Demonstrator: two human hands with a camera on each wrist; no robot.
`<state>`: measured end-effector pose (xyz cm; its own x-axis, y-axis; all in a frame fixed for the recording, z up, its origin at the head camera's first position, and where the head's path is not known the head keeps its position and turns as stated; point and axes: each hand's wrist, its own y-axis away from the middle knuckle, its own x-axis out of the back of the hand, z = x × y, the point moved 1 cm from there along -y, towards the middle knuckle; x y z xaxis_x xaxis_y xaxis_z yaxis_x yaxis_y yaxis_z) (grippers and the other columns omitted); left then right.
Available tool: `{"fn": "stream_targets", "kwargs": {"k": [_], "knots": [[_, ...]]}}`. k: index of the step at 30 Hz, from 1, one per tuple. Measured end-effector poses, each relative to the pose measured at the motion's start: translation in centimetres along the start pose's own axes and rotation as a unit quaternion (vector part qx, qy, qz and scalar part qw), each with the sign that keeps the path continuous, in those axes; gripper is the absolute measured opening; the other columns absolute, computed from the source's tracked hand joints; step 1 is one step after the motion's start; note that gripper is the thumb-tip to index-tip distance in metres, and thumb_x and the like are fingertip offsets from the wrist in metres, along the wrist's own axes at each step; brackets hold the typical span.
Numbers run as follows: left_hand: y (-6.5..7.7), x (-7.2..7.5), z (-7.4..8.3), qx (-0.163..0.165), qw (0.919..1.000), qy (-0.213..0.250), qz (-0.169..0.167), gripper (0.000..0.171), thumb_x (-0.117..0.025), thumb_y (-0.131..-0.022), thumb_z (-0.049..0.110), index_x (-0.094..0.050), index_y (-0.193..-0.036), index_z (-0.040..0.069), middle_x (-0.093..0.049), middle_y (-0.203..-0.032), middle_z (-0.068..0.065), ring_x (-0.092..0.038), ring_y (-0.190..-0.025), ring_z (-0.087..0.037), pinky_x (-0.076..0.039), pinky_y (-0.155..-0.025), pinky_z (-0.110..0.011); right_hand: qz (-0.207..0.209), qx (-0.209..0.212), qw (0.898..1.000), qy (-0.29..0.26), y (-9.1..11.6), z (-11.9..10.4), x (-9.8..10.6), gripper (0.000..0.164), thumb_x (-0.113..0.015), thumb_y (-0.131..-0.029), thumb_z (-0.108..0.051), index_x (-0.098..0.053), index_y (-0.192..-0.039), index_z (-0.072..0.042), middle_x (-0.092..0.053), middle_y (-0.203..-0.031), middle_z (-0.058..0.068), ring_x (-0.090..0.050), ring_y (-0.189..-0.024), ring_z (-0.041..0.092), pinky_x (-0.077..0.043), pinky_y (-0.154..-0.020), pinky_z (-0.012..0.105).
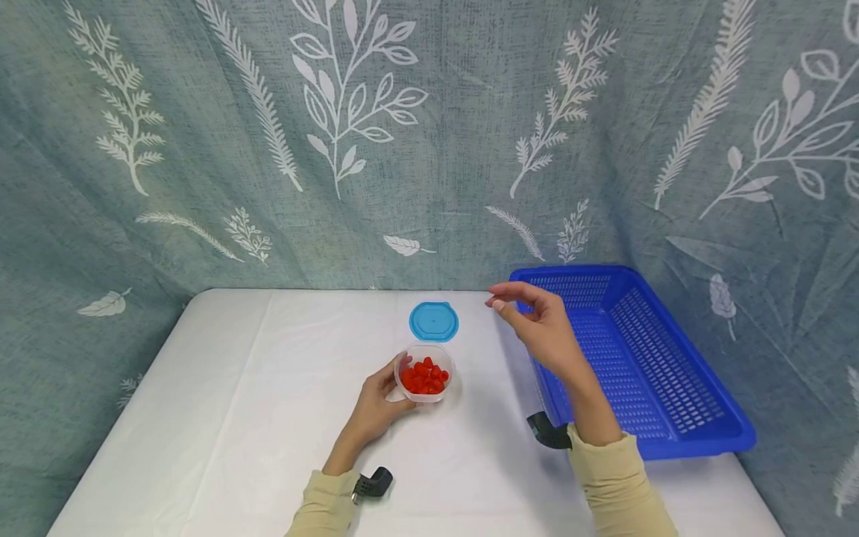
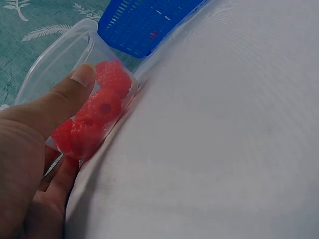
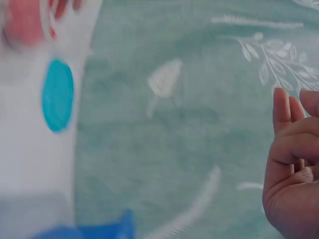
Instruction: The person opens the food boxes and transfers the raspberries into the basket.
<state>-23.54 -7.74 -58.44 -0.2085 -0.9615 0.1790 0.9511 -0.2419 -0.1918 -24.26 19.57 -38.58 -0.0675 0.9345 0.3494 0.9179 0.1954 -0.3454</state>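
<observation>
My left hand (image 1: 379,406) grips a clear round plastic container (image 1: 424,397) from its left side. In the left wrist view the thumb (image 2: 75,89) presses on the wall, with fingers near the base. Red raspberries (image 2: 105,104) fill the lower part of the container. My right hand (image 1: 546,328) is raised over the left edge of the blue basket, fingers loosely bent. In the right wrist view, that hand (image 3: 294,174) shows nothing between its visible fingers. Just behind the container lies a round blue lid (image 1: 433,321).
A blue plastic basket (image 1: 691,384) with slotted walls stands on the right of the white-covered table (image 1: 221,418). Behind the table hangs a green-grey curtain (image 1: 456,149) with white leaf prints.
</observation>
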Motion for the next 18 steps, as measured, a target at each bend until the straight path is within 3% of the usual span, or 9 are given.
{"fn": "stream_targets", "kwargs": {"k": [2, 5, 8, 12, 14, 18], "knots": [[0.0, 0.0, 0.0, 0.000, 1.0000, -0.006, 0.000, 0.084, -0.086, -0.080, 0.007, -0.045, -0.154, 0.015, -0.055, -0.150, -0.011, -0.046, -0.144, -0.029, -0.039, -0.116, -0.038, 0.001, -0.007, 1.000, -0.006, 0.5, 0.7, -1.5, 0.022, -0.065, -0.100, -0.012, -0.071, -0.119, -0.005, -0.073, -0.109, 0.015, -0.069, -0.095, 0.013, -0.039, -0.047, 0.020], [0.0, 0.0, 0.0, 0.001, 0.9999, -0.011, -0.001, 0.085, -0.085, -0.081, 0.008, -0.045, -0.155, 0.015, -0.055, -0.150, -0.011, -0.047, -0.143, -0.029, -0.040, -0.116, -0.038, -0.008, -0.029, 1.000, -0.006, 1.1, 2.1, -3.8, 0.020, -0.067, -0.098, -0.012, -0.073, -0.116, -0.006, -0.073, -0.108, 0.014, -0.069, -0.092, 0.014, -0.046, -0.050, 0.020], [0.0, 0.1, 0.1, 0.002, 0.9999, -0.017, -0.004, 0.085, -0.085, -0.082, 0.010, -0.043, -0.155, 0.014, -0.054, -0.151, -0.010, -0.047, -0.144, -0.027, -0.040, -0.116, -0.037, -0.033, -0.054, 0.998, -0.003, 1.7, 3.7, -6.1, 0.020, -0.069, -0.097, -0.015, -0.074, -0.115, -0.007, -0.074, -0.108, 0.010, -0.066, -0.097, 0.018, -0.061, -0.067, 0.030], [-0.1, 0.2, 0.2, 0.000, 0.9998, -0.019, -0.005, 0.084, -0.085, -0.083, 0.011, -0.042, -0.156, 0.011, -0.054, -0.151, -0.011, -0.047, -0.144, -0.027, -0.040, -0.116, -0.038, -0.060, -0.081, 0.995, -0.012, 2.2, 5.7, -8.3, 0.022, -0.067, -0.098, -0.013, -0.073, -0.117, -0.004, -0.073, -0.108, 0.010, -0.065, -0.103, 0.024, -0.063, -0.081, 0.049], [-0.1, 0.2, 0.2, -0.001, 0.9998, -0.017, -0.004, 0.084, -0.085, -0.083, 0.010, -0.043, -0.155, 0.012, -0.055, -0.150, -0.010, -0.047, -0.143, -0.028, -0.040, -0.116, -0.039, -0.063, -0.088, 0.994, -0.017, 2.4, 6.6, -9.1, 0.022, -0.067, -0.098, -0.011, -0.073, -0.117, -0.002, -0.073, -0.108, 0.012, -0.065, -0.103, 0.027, -0.064, -0.080, 0.047], [-0.1, 0.1, 0.2, 0.004, 1.0000, -0.008, 0.001, 0.083, -0.084, -0.081, 0.006, -0.045, -0.154, 0.013, -0.056, -0.149, -0.011, -0.048, -0.143, -0.028, -0.040, -0.116, -0.042, -0.064, -0.091, 0.994, -0.017, 2.8, 8.1, -10.3, 0.022, -0.067, -0.097, -0.009, -0.072, -0.117, 0.000, -0.073, -0.109, 0.014, -0.066, -0.102, 0.029, -0.063, -0.075, 0.029]]}}
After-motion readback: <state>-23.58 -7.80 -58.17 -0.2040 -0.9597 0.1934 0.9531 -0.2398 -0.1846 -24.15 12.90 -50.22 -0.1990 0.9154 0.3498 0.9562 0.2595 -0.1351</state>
